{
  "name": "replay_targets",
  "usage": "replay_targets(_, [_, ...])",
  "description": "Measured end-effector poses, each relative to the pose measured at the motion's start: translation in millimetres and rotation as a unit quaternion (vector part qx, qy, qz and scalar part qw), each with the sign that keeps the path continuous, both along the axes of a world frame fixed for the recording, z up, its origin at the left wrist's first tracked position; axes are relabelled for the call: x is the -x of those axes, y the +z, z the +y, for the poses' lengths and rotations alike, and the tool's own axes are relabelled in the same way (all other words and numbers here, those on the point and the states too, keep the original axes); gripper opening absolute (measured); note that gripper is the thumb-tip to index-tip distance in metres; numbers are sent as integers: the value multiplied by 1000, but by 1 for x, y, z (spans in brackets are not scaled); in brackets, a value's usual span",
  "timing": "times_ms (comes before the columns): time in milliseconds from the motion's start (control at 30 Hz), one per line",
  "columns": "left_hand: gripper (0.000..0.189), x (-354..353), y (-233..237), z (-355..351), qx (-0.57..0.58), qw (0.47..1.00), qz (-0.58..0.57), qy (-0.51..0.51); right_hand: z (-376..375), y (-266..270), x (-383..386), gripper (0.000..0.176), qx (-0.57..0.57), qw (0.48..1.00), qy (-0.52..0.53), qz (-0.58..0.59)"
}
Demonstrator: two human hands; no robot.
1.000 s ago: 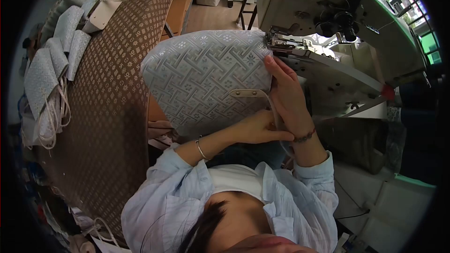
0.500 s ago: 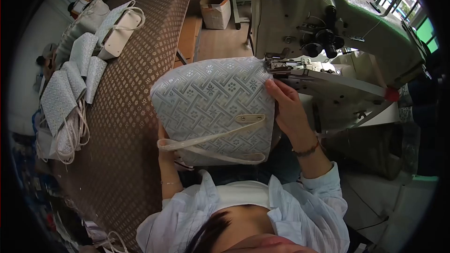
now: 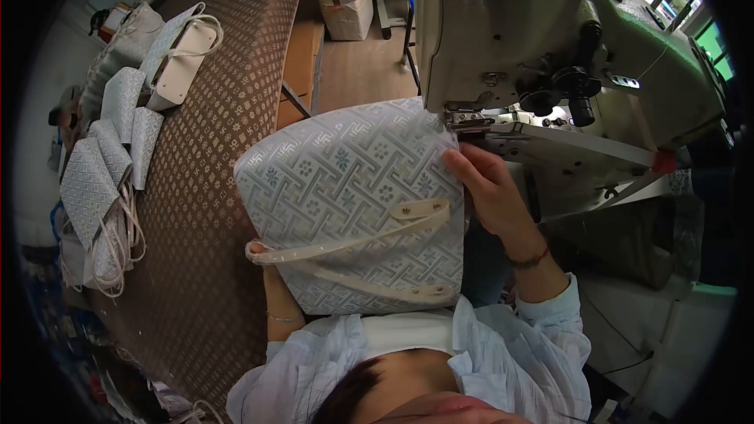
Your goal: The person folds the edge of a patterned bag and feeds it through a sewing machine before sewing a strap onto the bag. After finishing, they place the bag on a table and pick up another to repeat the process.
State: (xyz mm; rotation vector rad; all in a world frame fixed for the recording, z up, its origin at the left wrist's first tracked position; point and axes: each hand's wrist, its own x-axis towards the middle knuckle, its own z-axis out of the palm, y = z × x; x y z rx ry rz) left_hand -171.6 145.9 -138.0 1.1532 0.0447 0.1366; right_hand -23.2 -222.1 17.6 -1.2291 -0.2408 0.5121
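Note:
A pale silver-blue patterned bag [image 3: 345,180] is held up between my hands, its upper right corner at the needle area of a sewing machine [image 3: 471,118]. My right hand [image 3: 491,188] pinches the bag's right edge just below the machine, thumb on the front and fingers behind. At the lower left edge, my left hand [image 3: 258,251] grips the bag by its side, mostly hidden behind it, with the strap looping over it. The cream strap [image 3: 345,246] hangs across the front, attached by a riveted tab [image 3: 420,209].
On the left runs a table with a brown patterned cloth [image 3: 212,149]. Several matching patterned pieces [image 3: 90,177] with straps and a cream-sided bag [image 3: 184,63] are piled at its far edge. A paper sack [image 3: 345,4] stands on the floor beyond.
The bag has come lower and nearer my body, its bottom edge now at my shirt. My left hand has shifted slightly left and down with it; both hands keep their hold.

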Motion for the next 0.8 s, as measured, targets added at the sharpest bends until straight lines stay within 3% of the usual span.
replay_targets(300, [84,-7,34,13,-113,992,50,-17,-6,5,-5,28,46,997,32,-45])
replay_targets(433, [84,-13,42,24,-118,992,41,32,-15,7,-11,28,55,996,74,-15])
replay_targets(633, [83,-27,38,45,-70,988,-3,140,-12,16,-8,30,14,997,54,54])
replay_targets(800, [83,-45,33,63,-39,978,-43,199,-16,8,-11,30,34,997,59,28])
